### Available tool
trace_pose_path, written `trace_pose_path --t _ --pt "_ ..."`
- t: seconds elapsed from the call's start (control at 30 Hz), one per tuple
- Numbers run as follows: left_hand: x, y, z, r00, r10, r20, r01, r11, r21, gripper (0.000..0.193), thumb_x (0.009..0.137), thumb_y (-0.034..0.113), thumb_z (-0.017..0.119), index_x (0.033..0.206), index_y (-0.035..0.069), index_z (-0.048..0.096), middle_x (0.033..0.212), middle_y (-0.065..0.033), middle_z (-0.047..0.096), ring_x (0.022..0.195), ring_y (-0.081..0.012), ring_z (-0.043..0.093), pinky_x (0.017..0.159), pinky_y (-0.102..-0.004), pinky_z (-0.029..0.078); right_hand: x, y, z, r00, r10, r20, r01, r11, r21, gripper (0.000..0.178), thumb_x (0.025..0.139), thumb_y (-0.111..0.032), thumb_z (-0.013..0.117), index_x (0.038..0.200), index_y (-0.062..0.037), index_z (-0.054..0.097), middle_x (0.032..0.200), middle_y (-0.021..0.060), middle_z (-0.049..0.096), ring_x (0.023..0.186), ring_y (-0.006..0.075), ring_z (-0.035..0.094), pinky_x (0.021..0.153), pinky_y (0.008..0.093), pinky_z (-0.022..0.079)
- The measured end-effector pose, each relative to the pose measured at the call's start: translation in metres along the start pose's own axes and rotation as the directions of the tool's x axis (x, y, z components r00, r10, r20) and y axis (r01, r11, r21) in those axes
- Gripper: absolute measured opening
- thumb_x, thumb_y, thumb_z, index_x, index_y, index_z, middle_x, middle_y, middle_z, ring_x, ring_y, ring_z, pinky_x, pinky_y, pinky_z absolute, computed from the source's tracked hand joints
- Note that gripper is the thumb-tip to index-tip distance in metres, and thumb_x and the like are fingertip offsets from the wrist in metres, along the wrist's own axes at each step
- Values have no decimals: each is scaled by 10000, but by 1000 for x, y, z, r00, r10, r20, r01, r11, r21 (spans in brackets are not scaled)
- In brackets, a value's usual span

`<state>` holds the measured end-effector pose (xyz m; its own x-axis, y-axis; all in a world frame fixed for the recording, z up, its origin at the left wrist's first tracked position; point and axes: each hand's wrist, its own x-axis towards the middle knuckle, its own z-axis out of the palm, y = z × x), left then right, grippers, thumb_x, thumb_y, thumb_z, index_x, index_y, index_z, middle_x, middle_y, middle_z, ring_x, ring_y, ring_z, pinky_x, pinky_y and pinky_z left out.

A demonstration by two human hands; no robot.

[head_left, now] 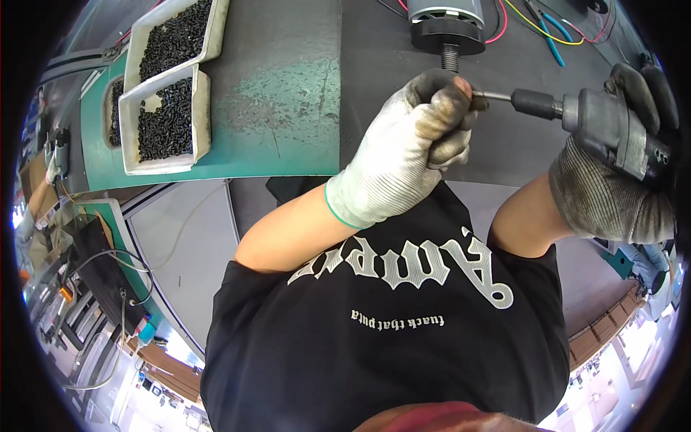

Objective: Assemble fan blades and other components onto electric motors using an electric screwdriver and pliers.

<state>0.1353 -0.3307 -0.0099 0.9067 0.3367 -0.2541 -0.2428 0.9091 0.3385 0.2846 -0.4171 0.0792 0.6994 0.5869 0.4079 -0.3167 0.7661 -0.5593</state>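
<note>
Works beside two trays point(202, 115) with many black pieces point(164, 124): seemingly in mid-step, probably with much left. Near the motor point(447, 27), grips the driver point(603, 121) firmly in right hand point(606, 198) and curls left hand point(407, 144) tightly at the tip of bit point(494, 96). Cannot make out amount done, rear of driver at dark edge, or anything held inside left hand.

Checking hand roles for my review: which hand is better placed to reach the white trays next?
Probably the left hand: it's nearer the white trays, while the right hand holds the power screwdriver.
</note>
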Motion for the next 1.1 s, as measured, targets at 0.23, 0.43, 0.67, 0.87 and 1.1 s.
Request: trace_pose_path --t 0.23,0.43,0.67,0.87,1.1 --pt "4 7 -9 915 -387 111 377 921 98 424 983 452 472 771 85 488 641 23 401 457 -54 293 446 -210 260 2 -4 -5 998 62 -26 -62 998 -7 256 804 -100 608 1014 44 576 977 128 546 866 204 503 763 325 444" --pt "17 -2 -20 881 -401 249 346 907 240 527 964 553 433 715 91 474 566 31 341 441 -65 275 448 -228 254 7 -3 -12 994 94 -48 -96 995 -24 264 822 -109 591 1028 54 573 989 139 544 876 211 505 768 332 454" --pt "30 2 10 814 -308 -492 306 948 -88 459 941 506 514 800 70 491 662 19 426 505 -63 358 498 -213 299 9 9 -13 990 130 -55 -132 991 -34 275 842 -121 572 1045 65 569 1004 152 541 888 219 508 773 340 465" --pt "51 2 -45 982 -160 99 173 975 -141 285 1006 296 471 1040 21 538 745 -17 506 599 -95 453 569 -263 413 19 16 -20 985 160 -61 -164 985 -54 287 860 -131 555 1060 75 566 1017 163 538 898 227 510 777 347 475" --pt "45 2 -25 980 -161 -120 146 981 -125 301 1013 279 463 1067 -3 552 804 -33 563 549 -73 354 537 -232 327 20 31 -17 973 216 -74 -222 971 -84 303 880 -142 536 1076 87 562 1032 176 535 910 235 512 782 355 487"
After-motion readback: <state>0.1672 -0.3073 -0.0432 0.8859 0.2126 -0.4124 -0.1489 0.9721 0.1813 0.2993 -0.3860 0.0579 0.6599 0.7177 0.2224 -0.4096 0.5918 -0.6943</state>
